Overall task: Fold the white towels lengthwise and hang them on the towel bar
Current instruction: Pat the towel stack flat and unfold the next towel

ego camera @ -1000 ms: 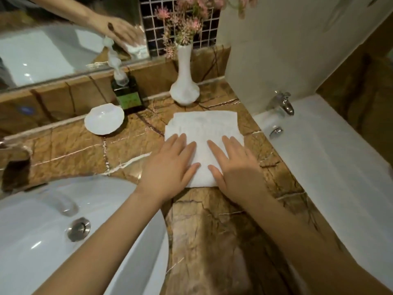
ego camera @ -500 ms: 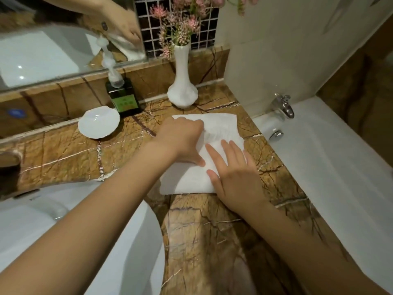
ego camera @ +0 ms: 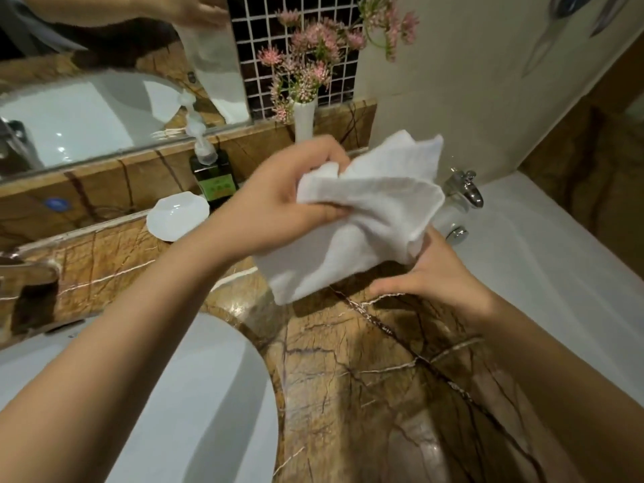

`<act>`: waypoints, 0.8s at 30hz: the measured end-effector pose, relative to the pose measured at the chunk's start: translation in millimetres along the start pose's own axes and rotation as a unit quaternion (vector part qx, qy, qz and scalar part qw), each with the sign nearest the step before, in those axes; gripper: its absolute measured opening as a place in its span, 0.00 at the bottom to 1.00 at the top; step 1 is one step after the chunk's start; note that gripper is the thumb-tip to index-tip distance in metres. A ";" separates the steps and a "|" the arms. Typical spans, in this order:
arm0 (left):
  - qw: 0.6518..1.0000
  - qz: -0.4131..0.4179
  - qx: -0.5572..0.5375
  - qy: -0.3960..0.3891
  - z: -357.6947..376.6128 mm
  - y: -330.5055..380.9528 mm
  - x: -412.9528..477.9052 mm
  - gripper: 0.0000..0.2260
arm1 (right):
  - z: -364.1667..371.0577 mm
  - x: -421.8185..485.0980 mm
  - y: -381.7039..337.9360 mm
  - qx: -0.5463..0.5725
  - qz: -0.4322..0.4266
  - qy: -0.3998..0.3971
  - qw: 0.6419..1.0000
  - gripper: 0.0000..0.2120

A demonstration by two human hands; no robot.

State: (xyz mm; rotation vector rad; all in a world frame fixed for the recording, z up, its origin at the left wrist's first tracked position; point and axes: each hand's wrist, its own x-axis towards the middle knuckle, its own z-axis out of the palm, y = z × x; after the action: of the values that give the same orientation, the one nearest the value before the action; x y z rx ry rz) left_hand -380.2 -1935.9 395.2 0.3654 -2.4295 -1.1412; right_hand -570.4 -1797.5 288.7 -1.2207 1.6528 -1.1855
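Hanging from left hand (ego camera: pixel 275 207), white towel (ego camera: pixel 369 217) touches right hand (ego camera: pixel 439 277) beneath

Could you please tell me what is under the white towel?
The marble counter and the right hand, whose fingertips the white towel covers. The left hand grips it.
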 end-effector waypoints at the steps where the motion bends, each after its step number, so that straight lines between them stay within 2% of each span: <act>1: 1.000 0.002 -0.010 0.026 -4.2 5.2 1.4 0.10 | 0.4 4.1 1.8 -0.043 0.027 0.006 0.999 0.45; 5: 0.994 -0.010 -0.055 0.093 -15.8 12.6 0.9 0.10 | 1.7 30.1 4.9 -0.079 0.095 0.028 0.992 0.35; 7: 0.990 -0.019 -0.073 0.121 -18.8 9.2 -3.2 0.10 | 2.2 43.8 1.5 -0.082 0.072 0.018 0.994 0.26; 9: 0.979 -0.040 -0.115 0.164 -21.1 3.2 -10.4 0.10 | 1.4 54.3 -5.8 -0.115 0.038 0.018 0.992 0.21; 14: 0.907 -0.108 -0.249 0.321 -33.1 -19.7 -40.2 0.15 | -14.3 62.7 -22.1 -0.134 0.027 0.077 0.988 0.08; 16: 0.882 -0.146 -0.272 0.356 -39.8 -26.7 -53.7 0.21 | -21.7 61.4 -36.5 -0.144 0.014 0.079 0.986 0.08; 18: 0.857 -0.177 -0.295 0.384 -43.1 -29.4 -68.4 0.23 | -26.5 59.4 -57.3 -0.153 0.001 0.068 0.986 0.08; 21: 0.825 -0.201 -0.325 0.416 -40.7 -24.7 -92.9 0.16 | -30.6 57.0 -91.2 -0.161 -0.009 0.048 0.986 0.10; 24: 0.819 -0.202 -0.343 0.413 -35.7 -13.3 -119.6 0.13 | -29.8 53.7 -121.4 -0.192 -0.012 -0.009 0.981 0.14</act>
State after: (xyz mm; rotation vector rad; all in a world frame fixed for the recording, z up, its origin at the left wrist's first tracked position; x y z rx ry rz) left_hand -257.8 -1919.3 373.2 0.9227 -1.1162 -1.5147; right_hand -579.5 -1856.2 411.1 -1.4839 1.9166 -0.8883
